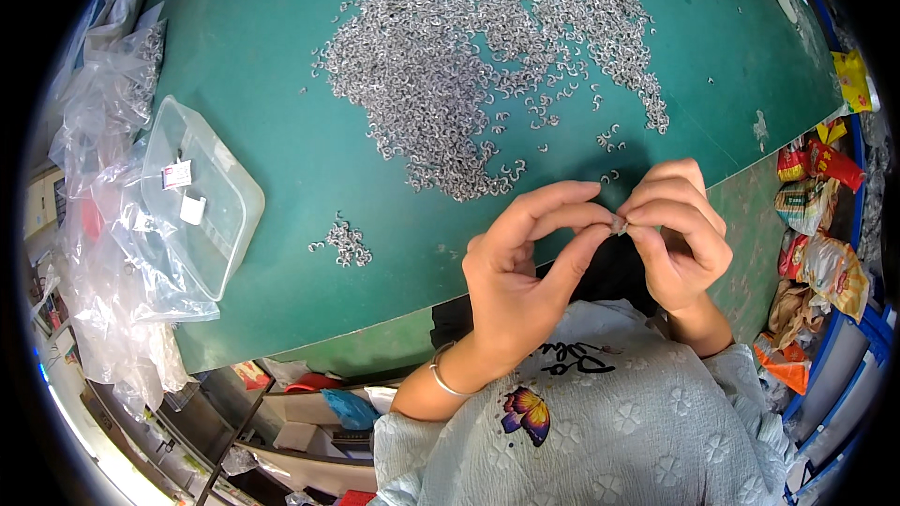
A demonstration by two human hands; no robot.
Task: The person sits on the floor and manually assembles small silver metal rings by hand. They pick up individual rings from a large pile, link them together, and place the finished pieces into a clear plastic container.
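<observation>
The left hand (516, 272) and right hand (682, 244) pinched a grey piece (618, 225) between thumbs and fingers, over the near edge of the table (272, 66); the pile (412, 75) lay beyond; a heap (345, 244) lay leftward, near the tub (246, 195).

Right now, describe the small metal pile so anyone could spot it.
On the green table, find the clear plastic box at left. Just right of it lies the small heap of curved grey metal pieces. It sits apart from, and nearer than, the far larger pile.
</observation>
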